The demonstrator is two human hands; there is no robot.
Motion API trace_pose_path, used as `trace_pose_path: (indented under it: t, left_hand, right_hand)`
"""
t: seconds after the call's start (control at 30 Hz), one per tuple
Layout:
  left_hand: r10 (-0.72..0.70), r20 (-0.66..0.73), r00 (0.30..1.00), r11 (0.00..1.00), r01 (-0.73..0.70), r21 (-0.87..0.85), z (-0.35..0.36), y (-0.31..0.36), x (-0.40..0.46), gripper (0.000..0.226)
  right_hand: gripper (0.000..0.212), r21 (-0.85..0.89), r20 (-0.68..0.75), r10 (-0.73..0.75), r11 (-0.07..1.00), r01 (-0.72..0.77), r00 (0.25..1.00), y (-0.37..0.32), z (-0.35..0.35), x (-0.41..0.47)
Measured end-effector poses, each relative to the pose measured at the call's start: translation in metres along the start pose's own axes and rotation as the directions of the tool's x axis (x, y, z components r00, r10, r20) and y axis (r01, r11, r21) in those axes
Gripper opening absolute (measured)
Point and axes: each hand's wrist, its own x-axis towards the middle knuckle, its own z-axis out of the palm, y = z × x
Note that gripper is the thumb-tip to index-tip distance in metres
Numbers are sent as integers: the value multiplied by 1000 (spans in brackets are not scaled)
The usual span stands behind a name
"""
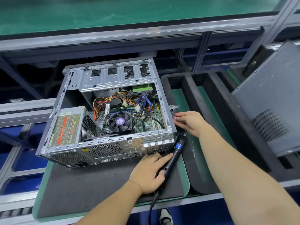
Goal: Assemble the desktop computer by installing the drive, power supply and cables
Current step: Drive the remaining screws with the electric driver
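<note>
The open desktop case (105,111), bare stamped sheet metal with perforated rear vents, lies on its side on a dark foam mat (90,184) laid over a green tray. Inside it, the boxy grey power supply (68,127) with a wire fan grille occupies the left rear corner; bundled yellow, red and black cables (103,103) loop above the black CPU fan (121,121). The left hand (149,171) grips a black ribbed electric screwdriver (172,156), tip angled toward the case's right rear corner. The right hand (190,122) pinches small metal screws (176,118) just beside the case's right wall.
</note>
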Motion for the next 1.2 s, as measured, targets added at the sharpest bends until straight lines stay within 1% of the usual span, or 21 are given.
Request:
trace_pose_path:
  t: [0.1, 0.17, 0.23, 0.3, 0.37, 0.4, 0.43, 0.47, 0.5, 0.53, 0.57, 0.6, 0.73, 0.83, 0.93, 0.97, 1.03, 1.07, 1.13, 1.17, 1.2]
  left_hand:
    - [-2, -48, 999, 998, -1, -69, 3, 0, -2, 65]
    - [-83, -102, 991, 975, 60, -213, 2, 3, -1, 53]
    - [-169, -222, 960, 941, 90, -327, -1, 13, 2, 37]
    - [-203, -377, 904, 937, 68, -342, -4, 28, 8, 30]
    - [-314, -366, 876, 875, 118, -469, -11, 52, 18, 25]
    - [-416, -265, 870, 782, 193, -593, -15, 66, 25, 23]
    - [-537, -92, 839, 593, 297, -749, -18, 77, 33, 23]
    - [-628, 131, 767, 285, 384, -878, -19, 86, 42, 23]
    - [-641, 347, 684, -52, 412, -910, -22, 93, 49, 23]
    - [-611, 488, 623, -310, 379, -872, -25, 99, 54, 25]
    - [-578, 562, 591, -469, 323, -822, -25, 101, 57, 29]
    - [-557, 597, 577, -554, 277, -785, -24, 101, 60, 32]
    - [-461, 636, 618, -706, 178, -685, -24, 100, 59, 44]
    - [-402, 629, 666, -768, 128, -627, -22, 101, 55, 43]
    - [-396, 630, 667, -763, 142, -630, -21, 97, 51, 42]
    - [-405, 638, 655, -747, 165, -644, -20, 95, 50, 41]
    - [-447, 649, 616, -688, 227, -689, -19, 91, 48, 37]
    - [-470, 650, 598, -649, 265, -713, -19, 88, 46, 34]
    - [-547, 613, 570, -534, 326, -780, -21, 79, 44, 32]
    - [-629, 541, 558, -403, 361, -841, -22, 72, 42, 32]
    - [-729, 403, 553, -172, 422, -890, -21, 64, 38, 32]
  right_hand:
    - [18, 4, -31, -33, 999, 33, 999, 3, -8, -17]
    - [16, -14, -45, -54, 999, 53, 998, 7, -15, -31]
    - [16, 3, -39, -58, 998, 58, 998, 14, -21, -45]
    - [15, 31, -35, -57, 998, 59, 998, 22, -25, -58]
    - [13, 44, -38, -58, 997, 60, 998, 25, -28, -70]
    - [12, 35, -39, -55, 998, 57, 998, 24, -28, -77]
    - [11, 11, -35, -53, 999, 53, 998, 23, -29, -84]
    - [10, -31, -27, -49, 998, 49, 998, 20, -30, -91]
    - [10, -90, -13, -44, 995, 43, 999, 17, -30, -98]
    - [10, -161, 8, -39, 986, 40, 999, 14, -31, -106]
    - [10, -235, 37, -33, 971, 41, 999, 10, -32, -114]
    - [9, -306, 69, -26, 951, 46, 997, 7, -32, -122]
    - [13, -524, 188, 84, 851, 28, 979, -3, -23, -147]
    - [21, -597, 229, 173, 802, -2, 958, -10, -17, -157]
    - [21, -582, 196, 88, 812, 43, 977, -14, -19, -154]
    - [19, -555, 132, 17, 830, 60, 991, -14, -20, -148]
    - [16, -519, -88, -145, 851, 79, 985, -9, -23, -127]
    - [17, -561, -178, -231, 823, 94, 956, -5, -24, -115]
    - [22, -740, -208, -404, 660, 126, 891, 4, -23, -89]
    - [21, -811, -176, -464, 568, 139, 868, 8, -21, -78]
    - [21, -860, -128, -509, 485, 161, 851, 10, -17, -69]
